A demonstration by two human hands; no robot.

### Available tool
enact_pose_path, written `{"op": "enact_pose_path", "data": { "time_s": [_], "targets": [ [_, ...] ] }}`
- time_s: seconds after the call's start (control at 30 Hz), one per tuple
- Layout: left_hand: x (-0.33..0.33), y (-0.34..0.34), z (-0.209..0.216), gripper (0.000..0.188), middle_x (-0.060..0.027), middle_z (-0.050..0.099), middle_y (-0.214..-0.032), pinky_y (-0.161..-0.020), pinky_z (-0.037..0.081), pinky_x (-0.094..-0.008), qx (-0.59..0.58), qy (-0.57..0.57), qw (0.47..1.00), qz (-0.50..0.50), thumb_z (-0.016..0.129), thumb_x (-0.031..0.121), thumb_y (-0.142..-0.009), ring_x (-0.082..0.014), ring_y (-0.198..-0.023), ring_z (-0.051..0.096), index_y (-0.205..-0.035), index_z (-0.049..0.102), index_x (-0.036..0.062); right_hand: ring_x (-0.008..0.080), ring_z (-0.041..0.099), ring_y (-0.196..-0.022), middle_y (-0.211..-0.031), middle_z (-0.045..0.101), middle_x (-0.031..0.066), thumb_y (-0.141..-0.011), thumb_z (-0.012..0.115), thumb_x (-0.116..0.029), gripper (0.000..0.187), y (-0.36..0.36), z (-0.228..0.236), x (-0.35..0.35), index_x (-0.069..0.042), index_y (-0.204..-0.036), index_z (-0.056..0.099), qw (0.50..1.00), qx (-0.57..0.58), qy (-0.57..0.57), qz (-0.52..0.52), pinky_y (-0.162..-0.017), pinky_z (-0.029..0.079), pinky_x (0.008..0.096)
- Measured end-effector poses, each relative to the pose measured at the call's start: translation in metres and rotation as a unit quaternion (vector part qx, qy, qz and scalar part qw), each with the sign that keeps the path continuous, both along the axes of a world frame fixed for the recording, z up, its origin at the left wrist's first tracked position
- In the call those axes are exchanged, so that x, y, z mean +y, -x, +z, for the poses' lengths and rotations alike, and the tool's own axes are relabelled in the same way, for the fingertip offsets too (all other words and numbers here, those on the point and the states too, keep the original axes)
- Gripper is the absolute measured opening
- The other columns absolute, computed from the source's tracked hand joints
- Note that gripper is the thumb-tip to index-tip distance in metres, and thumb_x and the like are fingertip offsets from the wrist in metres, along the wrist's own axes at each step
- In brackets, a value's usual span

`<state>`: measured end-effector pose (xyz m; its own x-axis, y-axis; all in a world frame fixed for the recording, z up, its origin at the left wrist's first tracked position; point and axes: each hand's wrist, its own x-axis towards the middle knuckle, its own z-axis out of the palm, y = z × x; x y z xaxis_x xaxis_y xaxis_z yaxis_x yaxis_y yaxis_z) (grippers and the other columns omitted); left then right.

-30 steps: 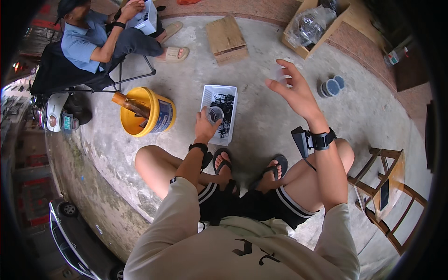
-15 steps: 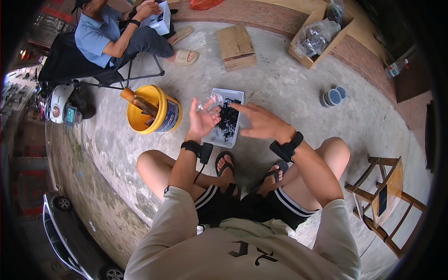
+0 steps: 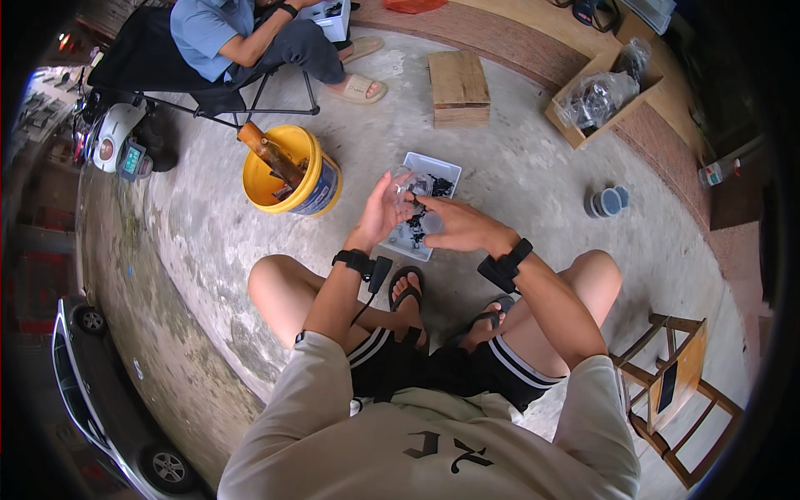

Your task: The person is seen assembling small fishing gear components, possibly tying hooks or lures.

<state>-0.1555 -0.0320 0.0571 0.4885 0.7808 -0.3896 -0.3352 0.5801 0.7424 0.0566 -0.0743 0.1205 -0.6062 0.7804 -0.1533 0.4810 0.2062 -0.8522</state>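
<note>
My left hand (image 3: 379, 218) is wrapped round a small clear plastic cup (image 3: 403, 178), held above a white tray (image 3: 451, 171). In the tray lie many small black plastic pieces (image 3: 442, 187). My right hand (image 3: 463, 225) is close against the left, its index finger at the cup's mouth. A small dark piece shows at that fingertip, too small to name. Under the right hand's fingers sits a round translucent lid (image 3: 432, 222), seemingly held there. The cup and both hands cover part of the tray.
A yellow bucket (image 3: 313, 150) with a bamboo piece stands left of the tray. Ahead are a wooden box (image 3: 460, 79) and a carton (image 3: 575, 133) with plastic bags. Round grey containers (image 3: 607, 202) and a wooden stool (image 3: 685, 367) are rightward. Another person (image 3: 218, 42) sits front left.
My hands have come together: the right has moved left to the cup, its index finger now at the mouth. The whole view has shifted slightly.
</note>
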Motion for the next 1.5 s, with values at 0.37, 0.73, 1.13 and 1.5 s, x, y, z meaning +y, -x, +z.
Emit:
{"op": "enact_pose_path", "data": {
  "time_s": [0.37, 0.73, 1.13, 1.5],
  "targets": [
    [-0.003, 0.031, -0.001, 0.068, -0.0023, 0.059, -0.087, -0.071, 0.044, -0.0272, -0.035, 0.003, 0.992, 0.121, 0.040, 0.064, -0.087, -0.0143, -0.076, 0.056, -0.127, 0.049, 0.0095, 0.0341, 0.049, -0.119, -0.129, 0.049, 0.0257, -0.070, 0.065, -0.031, 0.074, 0.022, -0.012, 0.009, 0.006, -0.130, 0.043, 0.999, -0.009, -0.052, -0.006, -0.101, 0.039, 0.0358],
    [-0.012, 0.039, 0.006, 0.069, -0.0020, 0.054, -0.089, -0.070, 0.041, -0.0256, 0.024, -0.051, 0.995, 0.082, 0.043, 0.060, -0.088, -0.0112, -0.074, 0.049, -0.132, 0.043, 0.0060, 0.0286, 0.052, -0.115, -0.121, 0.055, 0.0199, -0.073, 0.068, -0.025, 0.065, 0.040, -0.015, 0.018, -0.003, -0.130, 0.045, 0.995, 0.101, 0.025, -0.009, -0.095, 0.040, 0.0342],
    [-0.006, 0.048, 0.011, 0.082, -0.0102, 0.056, -0.089, -0.070, 0.044, -0.0270, -0.191, 0.093, 0.961, 0.177, 0.045, 0.070, -0.081, -0.0161, -0.073, 0.051, -0.127, 0.047, 0.0021, 0.0214, 0.056, -0.099, -0.110, 0.061, 0.0100, -0.074, 0.069, -0.021, 0.046, 0.045, -0.004, 0.019, -0.003, -0.114, 0.057, 0.995, 0.093, 0.026, -0.005, -0.088, 0.043, 0.0323],
    [-0.001, 0.058, 0.013, 0.088, -0.0153, 0.059, -0.087, -0.069, 0.046, -0.0278, -0.264, 0.080, 0.944, 0.179, 0.041, 0.074, -0.080, -0.0178, -0.070, 0.054, -0.128, 0.045, -0.0009, 0.0227, 0.054, -0.103, -0.114, 0.058, 0.0129, -0.075, 0.068, -0.031, 0.060, 0.046, -0.023, 0.019, -0.006, -0.126, 0.050, 0.985, 0.125, 0.112, -0.041, -0.090, 0.042, 0.0338]
  ]
}}
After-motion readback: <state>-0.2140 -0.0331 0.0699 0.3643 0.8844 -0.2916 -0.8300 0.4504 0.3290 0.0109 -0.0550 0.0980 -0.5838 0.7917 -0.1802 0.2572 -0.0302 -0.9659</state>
